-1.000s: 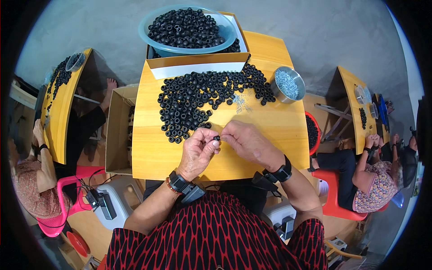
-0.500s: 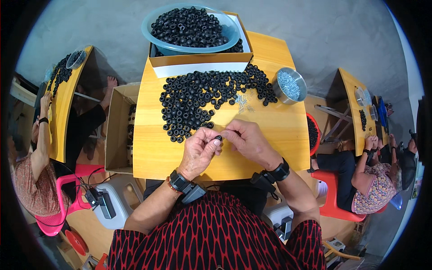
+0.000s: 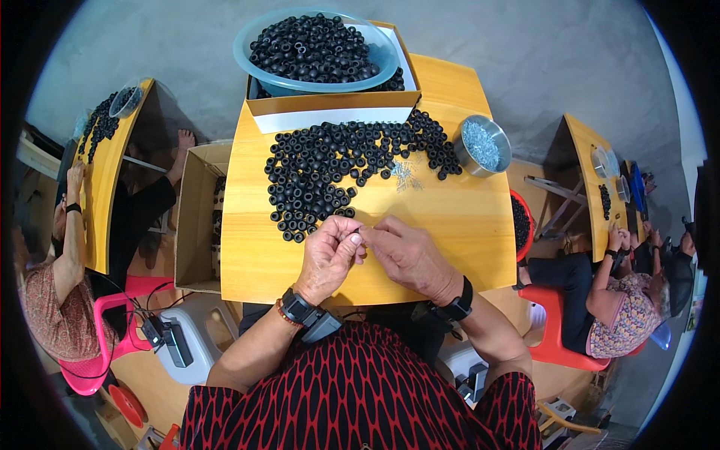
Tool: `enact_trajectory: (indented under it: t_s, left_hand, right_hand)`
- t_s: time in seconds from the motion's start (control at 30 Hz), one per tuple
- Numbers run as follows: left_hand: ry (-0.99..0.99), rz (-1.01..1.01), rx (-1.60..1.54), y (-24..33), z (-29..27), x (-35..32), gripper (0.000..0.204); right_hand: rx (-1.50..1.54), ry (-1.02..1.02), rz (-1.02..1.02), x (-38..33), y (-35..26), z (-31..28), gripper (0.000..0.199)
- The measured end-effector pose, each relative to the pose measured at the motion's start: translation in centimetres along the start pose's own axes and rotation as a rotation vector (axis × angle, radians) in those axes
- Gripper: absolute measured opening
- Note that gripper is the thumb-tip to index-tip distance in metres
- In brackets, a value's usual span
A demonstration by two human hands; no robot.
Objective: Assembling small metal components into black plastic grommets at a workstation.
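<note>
Many black rings (image 3: 311,49) in blue basin (image 3: 382,56), silvery pins (image 3: 481,144) in cup (image 3: 463,158)

Hands (image 3: 328,259) together near black rings (image 3: 311,176)

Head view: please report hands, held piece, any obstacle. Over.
Left hand: pinching black piece, mostly hidden. Right hand: close beside it, grip unclear. Nothing visibly blocking.

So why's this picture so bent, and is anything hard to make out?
Head view: a wide fisheye lens bows the edges of the yellow wooden table and blackens the corners; head view: tiny silvery bits in the round metal cup run together, and the small black piece in the grip of the bare left hand is mostly covered.
</note>
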State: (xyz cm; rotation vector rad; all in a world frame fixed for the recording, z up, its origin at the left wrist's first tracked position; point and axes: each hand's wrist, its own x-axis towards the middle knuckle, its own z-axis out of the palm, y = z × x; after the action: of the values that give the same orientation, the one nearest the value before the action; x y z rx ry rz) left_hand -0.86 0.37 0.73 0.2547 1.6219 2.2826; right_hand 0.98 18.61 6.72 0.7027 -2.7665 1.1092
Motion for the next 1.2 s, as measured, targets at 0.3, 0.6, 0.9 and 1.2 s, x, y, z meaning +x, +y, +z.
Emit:
enact_trajectory:
  t_s: [0.3, 0.6, 0.9, 1.2]
  left_hand:
    - [-0.030, 0.006, 0.012, -0.2, -0.1, 0.1, 0.010]
    - [-0.036, 0.020, 0.048, -0.3, -0.1, 0.1, 0.010]
    - [-0.041, 0.018, 0.083, 0.1, -0.3, 0.2, 0.010]
    - [-0.036, 0.006, 0.020, -0.4, -0.2, 0.3, 0.011]
  right_hand:
    - [-0.134, 0.292, 0.153, 4.7, 5.5, -0.2, 0.012]
    - [-0.478, 0.142, 0.135, 7.4, 5.8, 1.0, 0.007]
    - [-0.399, 0.110, 0.139, 4.9, 3.9, 1.5, 0.013]
    - [-0.246, 0.135, 0.177, 4.4, 4.9, 1.9, 0.013]
